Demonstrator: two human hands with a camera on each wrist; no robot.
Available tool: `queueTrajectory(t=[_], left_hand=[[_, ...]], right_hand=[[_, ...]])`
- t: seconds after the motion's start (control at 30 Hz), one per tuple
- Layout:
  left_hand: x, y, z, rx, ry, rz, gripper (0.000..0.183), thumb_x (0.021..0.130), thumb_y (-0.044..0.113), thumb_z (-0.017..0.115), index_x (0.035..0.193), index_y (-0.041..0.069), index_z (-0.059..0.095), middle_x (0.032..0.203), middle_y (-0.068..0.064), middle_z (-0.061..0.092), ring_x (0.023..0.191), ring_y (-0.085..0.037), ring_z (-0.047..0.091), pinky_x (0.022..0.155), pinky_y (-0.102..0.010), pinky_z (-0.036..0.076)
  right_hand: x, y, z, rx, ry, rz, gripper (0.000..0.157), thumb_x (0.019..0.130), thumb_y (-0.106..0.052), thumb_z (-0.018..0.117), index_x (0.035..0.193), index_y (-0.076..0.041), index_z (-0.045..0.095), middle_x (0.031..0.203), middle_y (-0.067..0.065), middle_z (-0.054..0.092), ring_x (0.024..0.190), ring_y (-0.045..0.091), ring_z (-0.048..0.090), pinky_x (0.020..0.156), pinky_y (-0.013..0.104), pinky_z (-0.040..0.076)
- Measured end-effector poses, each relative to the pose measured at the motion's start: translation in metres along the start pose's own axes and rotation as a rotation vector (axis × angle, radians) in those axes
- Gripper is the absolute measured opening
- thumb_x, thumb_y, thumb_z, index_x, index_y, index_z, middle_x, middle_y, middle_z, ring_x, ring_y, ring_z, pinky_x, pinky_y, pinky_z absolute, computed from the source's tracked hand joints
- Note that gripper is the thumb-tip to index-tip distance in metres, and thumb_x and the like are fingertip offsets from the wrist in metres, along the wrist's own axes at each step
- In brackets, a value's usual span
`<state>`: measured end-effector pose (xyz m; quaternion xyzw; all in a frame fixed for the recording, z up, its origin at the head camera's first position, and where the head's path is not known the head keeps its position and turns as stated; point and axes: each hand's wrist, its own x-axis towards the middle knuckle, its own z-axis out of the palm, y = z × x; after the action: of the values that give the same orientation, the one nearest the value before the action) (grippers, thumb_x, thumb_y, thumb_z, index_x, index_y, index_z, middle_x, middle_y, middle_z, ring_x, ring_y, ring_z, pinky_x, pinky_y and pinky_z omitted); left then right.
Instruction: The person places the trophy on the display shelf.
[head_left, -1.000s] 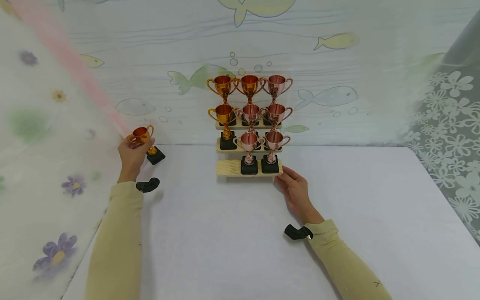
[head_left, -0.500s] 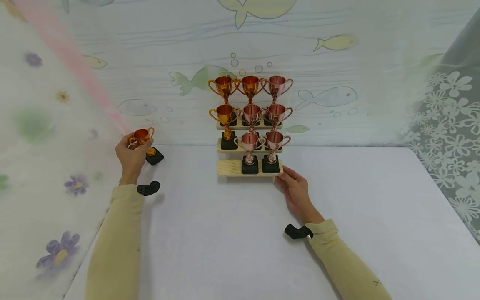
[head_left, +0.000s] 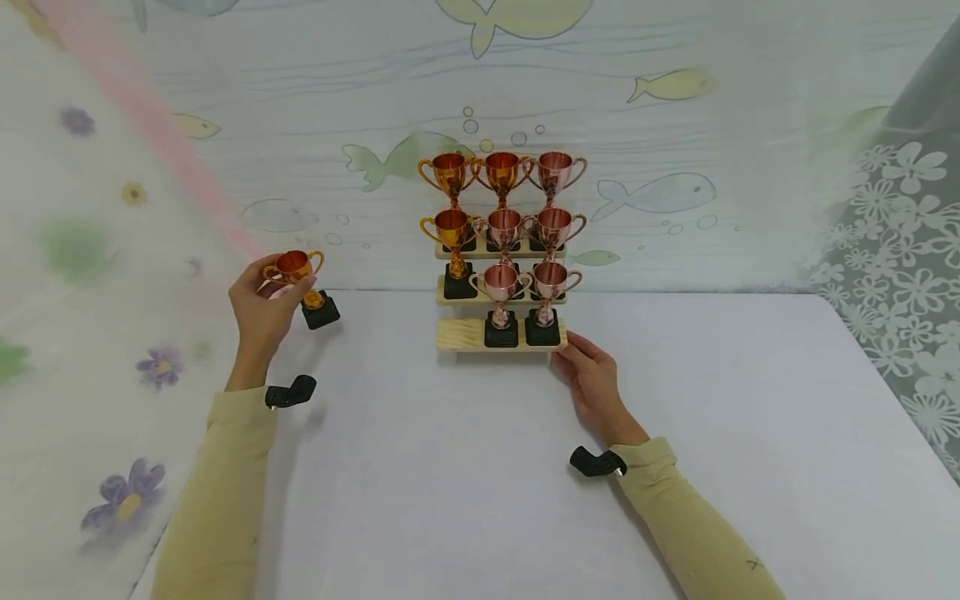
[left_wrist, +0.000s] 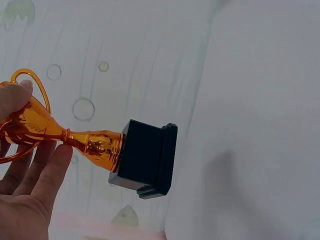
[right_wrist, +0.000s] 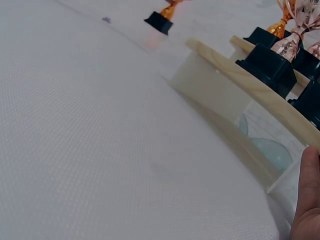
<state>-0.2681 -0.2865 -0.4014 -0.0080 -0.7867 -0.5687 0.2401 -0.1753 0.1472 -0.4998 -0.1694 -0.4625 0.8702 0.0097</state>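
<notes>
My left hand (head_left: 266,308) holds a gold trophy cup (left_wrist: 95,145) by its bowl, thumb on one side and fingers on the other. Its black base (head_left: 321,310) hangs tilted over the table's back left. My right hand (head_left: 592,383) grips the right end of a three-step display stand (head_left: 459,335), a finger (right_wrist: 309,170) straight against the side just under the wooden step. On the lowest step are two rose-gold trophies (head_left: 501,287), at the middle and right; bare wood shows at its left end. Gold and rose-gold trophies (head_left: 453,233) fill the two steps behind.
Beneath the stand lies a white-covered table (head_left: 450,467). A curtain with printed fish (head_left: 660,192) rises at the table's back edge. Flowered fabric (head_left: 105,333) borders the left side, and lace (head_left: 915,283) hangs at the right.
My left hand drew slightly left, then moved back right with the gold trophy, whose base now shows more fully. The right hand stays at the stand's end.
</notes>
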Motion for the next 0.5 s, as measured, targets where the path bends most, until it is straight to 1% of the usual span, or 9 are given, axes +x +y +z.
queueTrajectory(t=[0.1, 0.17, 0.33, 0.5], left_hand=[[-0.004, 0.003, 0.004, -0.01, -0.026, 0.024, 0.046, 0.085, 0.008, 0.082, 0.128, 0.005, 0.066, 0.117, 0.003, 0.064, 0.089, -0.006, 0.065, 0.08, -0.009, 0.056], [-0.009, 0.008, 0.007, -0.045, -0.05, 0.037, 0.046, 0.084, 0.006, 0.082, 0.127, 0.004, 0.066, 0.113, 0.005, 0.065, 0.089, -0.007, 0.067, 0.082, -0.011, 0.057], [-0.021, 0.017, 0.02, -0.166, -0.14, 0.079, 0.045, 0.082, -0.005, 0.08, 0.125, -0.001, 0.066, 0.109, 0.003, 0.069, 0.09, -0.009, 0.069, 0.085, -0.014, 0.058], [-0.032, 0.023, 0.036, -0.232, -0.231, 0.102, 0.044, 0.083, -0.008, 0.079, 0.125, -0.002, 0.066, 0.11, 0.001, 0.07, 0.09, -0.011, 0.069, 0.085, -0.017, 0.059]], right_hand=[[0.0, 0.001, 0.0, 0.001, 0.003, 0.002, 0.045, 0.099, 0.007, 0.053, 0.143, 0.01, 0.043, 0.109, 0.001, 0.065, 0.095, 0.006, 0.068, 0.09, 0.02, 0.058], [0.0, 0.001, -0.001, 0.0, 0.001, 0.004, 0.045, 0.1, 0.007, 0.052, 0.143, 0.01, 0.043, 0.11, 0.001, 0.064, 0.095, 0.006, 0.068, 0.091, 0.02, 0.058], [0.0, 0.001, -0.001, -0.002, -0.006, 0.002, 0.046, 0.1, 0.007, 0.053, 0.144, 0.01, 0.043, 0.11, 0.001, 0.064, 0.096, 0.007, 0.068, 0.091, 0.02, 0.058], [0.001, 0.001, 0.0, 0.003, -0.006, 0.001, 0.046, 0.099, 0.008, 0.053, 0.143, 0.01, 0.043, 0.109, 0.001, 0.065, 0.095, 0.007, 0.068, 0.091, 0.02, 0.058]])
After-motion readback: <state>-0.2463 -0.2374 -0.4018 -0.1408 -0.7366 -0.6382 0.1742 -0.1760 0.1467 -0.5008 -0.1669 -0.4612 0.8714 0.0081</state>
